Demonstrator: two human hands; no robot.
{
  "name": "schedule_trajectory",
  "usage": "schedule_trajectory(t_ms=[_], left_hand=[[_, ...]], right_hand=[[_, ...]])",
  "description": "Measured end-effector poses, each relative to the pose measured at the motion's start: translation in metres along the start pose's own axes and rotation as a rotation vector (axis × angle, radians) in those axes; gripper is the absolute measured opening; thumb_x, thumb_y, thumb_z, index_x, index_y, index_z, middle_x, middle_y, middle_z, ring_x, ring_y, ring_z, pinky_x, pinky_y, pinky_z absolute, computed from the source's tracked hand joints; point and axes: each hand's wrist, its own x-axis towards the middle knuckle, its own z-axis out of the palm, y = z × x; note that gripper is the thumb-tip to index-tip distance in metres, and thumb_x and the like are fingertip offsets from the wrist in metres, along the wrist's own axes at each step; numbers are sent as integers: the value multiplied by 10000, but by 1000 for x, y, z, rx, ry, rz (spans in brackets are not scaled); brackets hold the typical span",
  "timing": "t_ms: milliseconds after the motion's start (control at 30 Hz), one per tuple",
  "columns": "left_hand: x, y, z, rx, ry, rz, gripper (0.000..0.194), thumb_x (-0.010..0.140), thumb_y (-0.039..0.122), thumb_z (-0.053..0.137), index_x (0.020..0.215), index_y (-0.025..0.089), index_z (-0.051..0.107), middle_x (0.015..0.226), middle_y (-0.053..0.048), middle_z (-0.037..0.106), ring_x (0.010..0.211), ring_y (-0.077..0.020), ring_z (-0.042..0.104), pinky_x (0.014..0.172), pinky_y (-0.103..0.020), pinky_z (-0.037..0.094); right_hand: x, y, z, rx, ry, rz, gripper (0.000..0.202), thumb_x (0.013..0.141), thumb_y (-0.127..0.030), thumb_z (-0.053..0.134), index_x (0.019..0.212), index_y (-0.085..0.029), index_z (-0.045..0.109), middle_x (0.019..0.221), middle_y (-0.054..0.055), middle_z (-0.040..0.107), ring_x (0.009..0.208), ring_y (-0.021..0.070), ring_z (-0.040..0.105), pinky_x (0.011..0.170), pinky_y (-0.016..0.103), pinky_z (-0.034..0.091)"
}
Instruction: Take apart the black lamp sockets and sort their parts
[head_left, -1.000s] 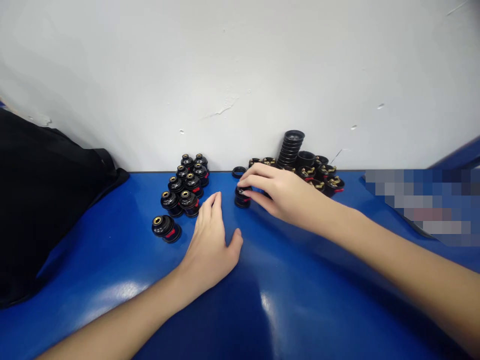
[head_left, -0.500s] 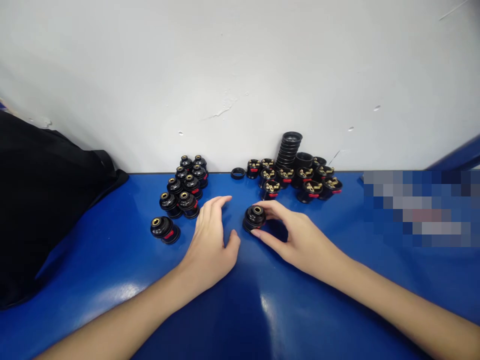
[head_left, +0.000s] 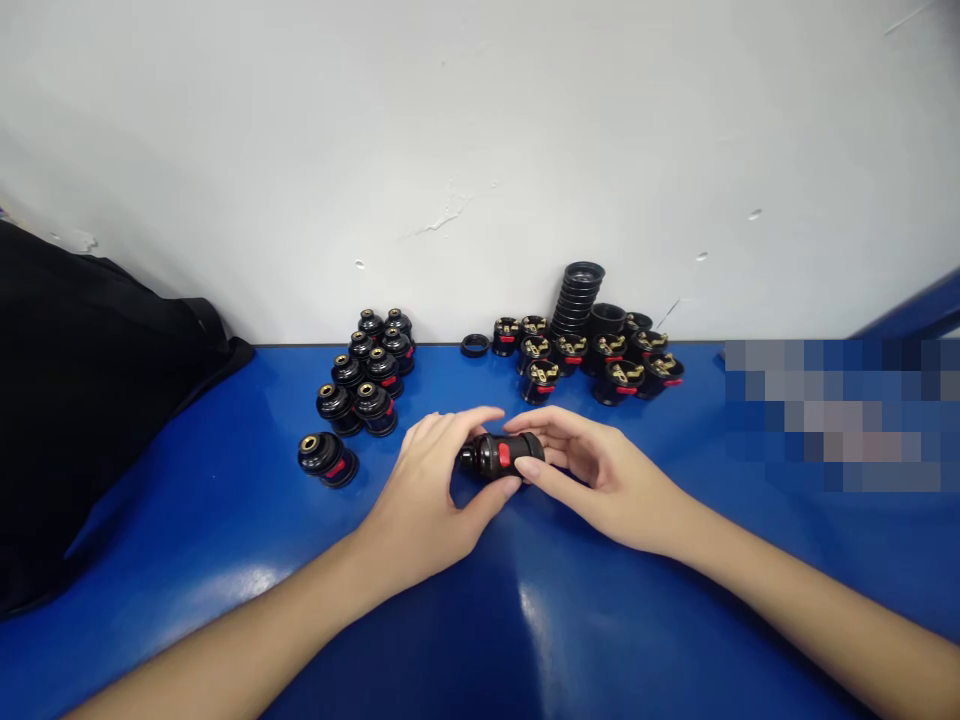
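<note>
Lying on its side between my hands is a black lamp socket [head_left: 489,456] with a red switch facing me. Its domed cap points left, toward the palm of my left hand [head_left: 429,490], whose thumb and fingers close round that end. Around the rim end curl the fingers of my right hand [head_left: 600,475], its thumb pressed on the side by the switch. To the left, a capped lamp socket [head_left: 328,460] stands nearest my left hand, with several more capped sockets [head_left: 377,408] grouped behind it.
At the back right stand several uncapped socket bodies [head_left: 540,382] with brass contacts showing. Behind them rises a leaning stack of black rings [head_left: 579,300], and one loose ring [head_left: 475,346] lies by the white wall [head_left: 450,150]. Black cloth [head_left: 97,400] covers the left side.
The lamp socket has gone from upright to lying sideways, cap to the left. My left hand has moved right and closed round the cap end; my right hand has shifted its grip to the rim end.
</note>
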Motion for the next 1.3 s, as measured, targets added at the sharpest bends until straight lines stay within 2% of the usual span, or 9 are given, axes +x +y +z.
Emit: schedule_trajectory(t_ms=[100, 267, 567, 667, 800, 900, 1000, 1167, 1300], left_hand=[[1, 0, 0, 53, -36, 16, 271, 1017, 326, 723, 1267, 271, 637, 1192, -24, 749, 1104, -245, 636, 1026, -449, 460], [1, 1, -1, 89, -94, 4, 176, 1089, 360, 604, 1230, 255, 622, 1137, -27, 739, 1042, -239, 633, 1010, -459, 418], [2, 4, -4, 41, -153, -132, 272, 1136, 447, 427, 1146, 258, 623, 1090, -29, 696, 1038, -253, 579, 994, -460, 403], [1, 4, -4, 34, -145, -93, 216, 1126, 415, 466, 1216, 269, 598, 1178, -31, 695, 1085, -252, 583, 1029, -464, 395], [0, 6, -5, 29, -124, -33, 215, 1108, 360, 524, 1304, 283, 566, 1259, -26, 682, 1149, -248, 571, 1046, -448, 400], [-1, 6, -5, 42, -111, -27, 213, 1105, 353, 527, 1302, 282, 563, 1239, -28, 682, 1152, -254, 567, 1047, -452, 405], [-2, 6, -5, 54, -112, -40, 199, 1108, 357, 519, 1287, 282, 563, 1213, -33, 682, 1143, -261, 568, 1044, -458, 411], [-1, 5, -4, 51, -104, -25, 216, 1106, 351, 523, 1313, 297, 551, 1241, -23, 679, 1159, -258, 568, 1050, -453, 409], [-1, 6, -5, 54, -104, -30, 200, 1101, 339, 529, 1294, 290, 548, 1245, -22, 674, 1157, -255, 568, 1051, -452, 406]], right_hand=[[2, -2, 1, 29, 9, 65, 419, 939, -554, 765, 1177, -223, 672, 1057, 79, 785, 909, 225, 768, 851, 400, 660], [0, -6, -3, -71, -69, 91, 387, 984, -580, 708, 1100, -212, 672, 830, 33, 764, 783, 199, 740, 760, 353, 626], [-6, -2, -5, -373, -1, -337, 303, 991, -347, 757, 1263, -279, 641, 1252, 99, 701, 1133, 257, 715, 1002, 446, 629], [-5, -4, -3, -373, 16, -244, 470, 962, -431, 788, 1357, -283, 582, 1265, 95, 714, 1053, 248, 724, 918, 422, 645], [-5, -10, 0, -280, -2, -50, 302, 1108, -509, 511, 1196, -248, 635, 970, 45, 747, 845, 199, 718, 800, 372, 624], [-7, -11, 0, -267, -12, -105, 239, 1093, -428, 553, 1254, -256, 594, 1038, 59, 723, 874, 200, 701, 825, 378, 619], [-8, -10, -1, -258, -24, -161, 419, 1030, -376, 664, 1403, -286, 497, 1190, 80, 675, 908, 198, 685, 840, 378, 623], [-7, -9, -2, -235, -36, -43, 317, 1124, -495, 464, 1319, -264, 559, 963, 35, 664, 853, 196, 662, 804, 363, 598], [-8, -7, -1, -242, -36, -127, 473, 1039, -413, 648, 1448, -286, 446, 1185, 72, 620, 900, 186, 649, 848, 369, 599]])
